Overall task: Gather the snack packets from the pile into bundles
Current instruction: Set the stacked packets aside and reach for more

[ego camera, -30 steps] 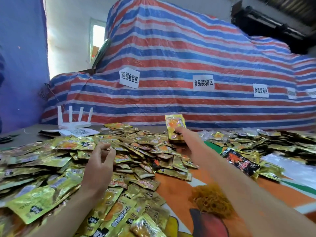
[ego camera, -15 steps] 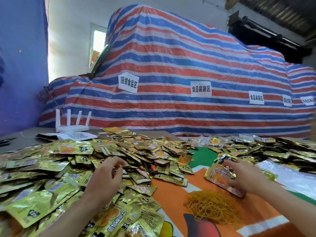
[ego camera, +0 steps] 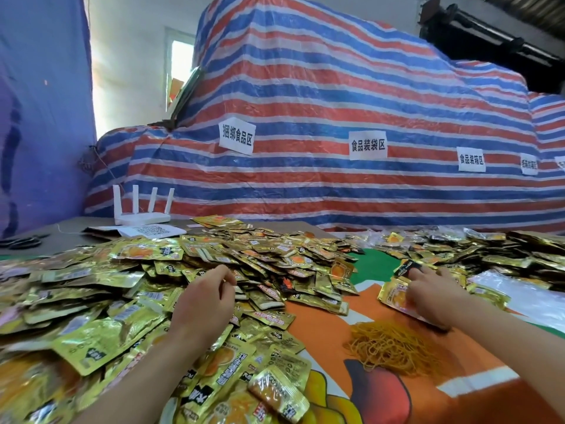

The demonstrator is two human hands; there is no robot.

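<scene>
A: Backdrop first. Any writing?

B: A striped tarp (ego camera: 336, 111), red, blue and white, with white paper signs fixed across it. Left to right they read 捆绑食品区 (ego camera: 238, 136), 食品装袋区 (ego camera: 368, 145) and 食品装箱区 (ego camera: 471, 159). A fourth sign (ego camera: 529, 164) further right is too blurred to read.

A: And the snack packets?

B: The main pile (ego camera: 232, 261) covers the left and middle of the table cover (ego camera: 321, 325), which is orange with green patches. The packets are gold foil with an orange picture and a black patch of white characters. The print is too small to make out. A second heap (ego camera: 489, 249) lies along the far right.

A: The person's hands?

B: The left hand (ego camera: 201, 304) rests on the near slope of the main pile. Its fingers are curled, with the thumb close to the fingertips. Whether it pinches a packet cannot be told. The right hand (ego camera: 434, 293) is over the orange cover, between the two heaps. Its fingers are closed round a gold packet (ego camera: 394, 293), orange face up. A dark packet (ego camera: 406, 266) sits just beyond its fingertips.

A: Anything else on the table?

B: A loose heap of tan rubber bands (ego camera: 394, 347) lies on the cover, near the right wrist. At the back left stands a white router (ego camera: 140, 209) with four upright antennas. Beside it is a sheet printed with a QR code (ego camera: 149, 231). Clear plastic bags (ego camera: 519, 289) lie at the right edge.
</scene>
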